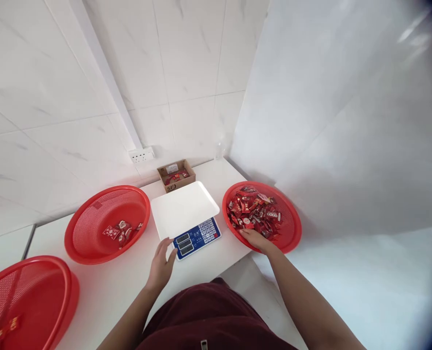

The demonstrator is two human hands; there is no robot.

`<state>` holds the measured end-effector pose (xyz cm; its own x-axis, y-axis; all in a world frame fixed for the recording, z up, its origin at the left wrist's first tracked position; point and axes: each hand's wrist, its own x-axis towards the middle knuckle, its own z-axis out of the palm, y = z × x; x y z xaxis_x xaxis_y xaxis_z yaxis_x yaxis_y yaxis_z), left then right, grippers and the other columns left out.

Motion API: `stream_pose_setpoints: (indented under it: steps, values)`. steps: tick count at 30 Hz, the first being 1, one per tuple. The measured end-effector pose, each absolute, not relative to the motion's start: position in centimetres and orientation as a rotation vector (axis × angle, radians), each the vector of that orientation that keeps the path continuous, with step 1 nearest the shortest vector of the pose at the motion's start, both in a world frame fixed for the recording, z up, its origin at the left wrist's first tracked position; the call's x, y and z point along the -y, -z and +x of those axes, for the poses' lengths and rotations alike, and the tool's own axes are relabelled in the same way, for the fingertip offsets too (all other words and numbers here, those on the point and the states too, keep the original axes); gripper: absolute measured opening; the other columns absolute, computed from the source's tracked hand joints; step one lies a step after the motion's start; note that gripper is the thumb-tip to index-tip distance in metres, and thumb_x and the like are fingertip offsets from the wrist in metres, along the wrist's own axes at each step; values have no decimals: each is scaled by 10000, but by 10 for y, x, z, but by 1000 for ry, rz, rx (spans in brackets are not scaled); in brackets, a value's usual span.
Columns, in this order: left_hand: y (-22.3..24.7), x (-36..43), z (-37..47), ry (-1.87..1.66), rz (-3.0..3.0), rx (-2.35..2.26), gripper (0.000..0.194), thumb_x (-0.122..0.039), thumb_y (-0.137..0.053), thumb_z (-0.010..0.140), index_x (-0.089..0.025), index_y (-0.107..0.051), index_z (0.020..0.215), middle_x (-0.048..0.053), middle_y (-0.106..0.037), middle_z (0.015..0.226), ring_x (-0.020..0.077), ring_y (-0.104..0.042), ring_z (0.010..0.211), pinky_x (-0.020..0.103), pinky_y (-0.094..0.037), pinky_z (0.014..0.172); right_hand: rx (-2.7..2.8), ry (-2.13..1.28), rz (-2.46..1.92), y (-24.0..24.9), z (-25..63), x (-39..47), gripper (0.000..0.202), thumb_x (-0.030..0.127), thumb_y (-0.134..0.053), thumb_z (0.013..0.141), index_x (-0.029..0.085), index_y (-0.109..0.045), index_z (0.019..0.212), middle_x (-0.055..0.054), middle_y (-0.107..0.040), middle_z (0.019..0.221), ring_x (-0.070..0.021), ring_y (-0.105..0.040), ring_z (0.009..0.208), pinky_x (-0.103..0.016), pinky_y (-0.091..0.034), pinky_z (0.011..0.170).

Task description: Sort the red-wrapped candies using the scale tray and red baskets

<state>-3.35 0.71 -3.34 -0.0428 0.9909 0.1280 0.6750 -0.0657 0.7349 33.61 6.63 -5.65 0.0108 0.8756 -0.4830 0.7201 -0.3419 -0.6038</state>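
Observation:
My left hand (161, 265) is at the near left corner of the digital weighing scale (197, 238), with its thumb and fingers apart and nothing held. The scale has a blue keypad panel and a bare white weighing pan (185, 206). My right hand (254, 239) reaches over the near rim of the right red plastic basket (292, 223). Its fingers are stretched out at the edge of a heap of small red wrapped packets (254, 209); I see nothing gripped, though the fingertips are partly among the packets.
Another red basket (88, 218) with several red packets stands left of the scale. A third basket (61, 291) at the lower left holds a red strip with gold marks. Behind the scale sits a cardboard box (181, 183) with red packets, near a wall socket (142, 154).

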Motion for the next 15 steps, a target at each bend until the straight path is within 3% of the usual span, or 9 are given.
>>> stream_pose_setpoints:
  steps: [3, 7, 9, 13, 15]
  values:
    - [29, -7, -9, -882, 1792, -1697, 318, -378, -465, 848, -223, -574, 1103, 90, -590, 1202, 220, -550, 1145, 417, -440, 984, 1699, -1217, -2177, 68, 350, -78, 335, 237, -509, 803, 174, -664, 1094, -87, -654, 1164, -211, -594, 1065, -308, -424, 934]
    - [20, -12, 3, -864, 1742, -1721, 308, -370, -466, 845, -235, -572, 1100, 82, -583, 1215, 212, -539, 1162, 397, -432, 998, 1650, -915, -2289, 76, 365, -82, 505, 127, -447, 803, 113, -479, 1307, -163, -495, 1346, -240, -450, 1241, -348, -316, 1028]
    - [16, -14, 5, -838, 1698, -1748, 303, -369, -467, 842, -240, -572, 1096, 75, -588, 1208, 209, -543, 1154, 387, -444, 984, 1667, -824, -2294, 77, 368, -82, 499, 129, -422, 819, 82, -447, 1315, -189, -458, 1360, -244, -426, 1255, -352, -303, 1030]
    - [12, -14, 10, -803, 1626, -1767, 292, -362, -474, 830, -244, -578, 1077, 60, -609, 1165, 204, -578, 1089, 368, -499, 899, 1800, -843, -2171, 75, 359, -87, 354, 230, -440, 851, 109, -559, 1162, -154, -586, 1172, -222, -526, 1116, -309, -364, 949]
    - [9, -14, 14, -802, 1609, -1769, 292, -356, -476, 828, -242, -579, 1075, 60, -615, 1151, 202, -589, 1065, 364, -501, 890, 1911, -876, -2069, 75, 348, -93, 364, 275, -466, 848, 136, -549, 1174, -132, -588, 1163, -210, -528, 1099, -291, -368, 932]
